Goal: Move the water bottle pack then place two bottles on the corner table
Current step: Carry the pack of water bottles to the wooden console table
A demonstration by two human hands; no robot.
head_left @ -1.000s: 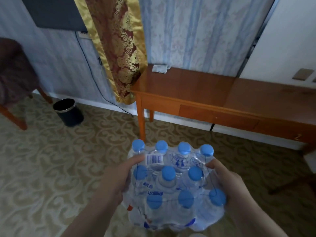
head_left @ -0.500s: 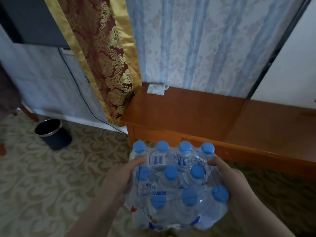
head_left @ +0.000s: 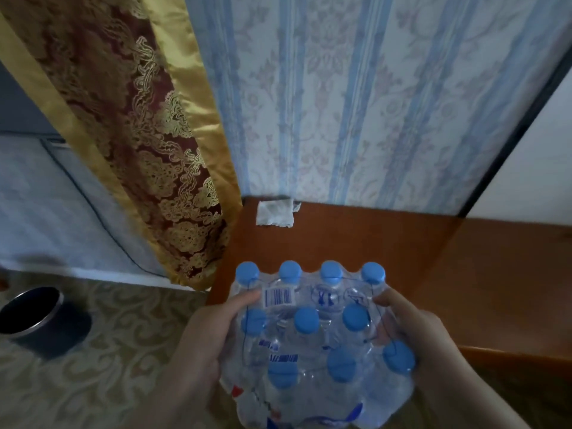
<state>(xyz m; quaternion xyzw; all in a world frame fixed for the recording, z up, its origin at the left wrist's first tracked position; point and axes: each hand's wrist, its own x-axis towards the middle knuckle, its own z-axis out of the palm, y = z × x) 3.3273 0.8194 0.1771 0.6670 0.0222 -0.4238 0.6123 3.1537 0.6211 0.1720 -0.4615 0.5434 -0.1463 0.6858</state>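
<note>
A shrink-wrapped water bottle pack (head_left: 312, 342) with several blue-capped clear bottles is held low in the middle of the view. My left hand (head_left: 205, 339) grips its left side, thumb by the barcode label. On the pack's right side, my right hand (head_left: 411, 332) clasps the wrap. The pack hovers over the front left edge of the brown wooden corner table (head_left: 356, 243), which stands against the striped wallpaper.
A folded white tissue (head_left: 275, 213) lies at the table's back left. A red and gold curtain (head_left: 139, 134) hangs to the table's left, with a black cable beside it. A dark round bin (head_left: 31, 317) stands on the patterned carpet at lower left.
The view has closed in on the table: the pack, held the same way in both hands, now overlaps the table's front edge, and the bin has slid to the left edge.
</note>
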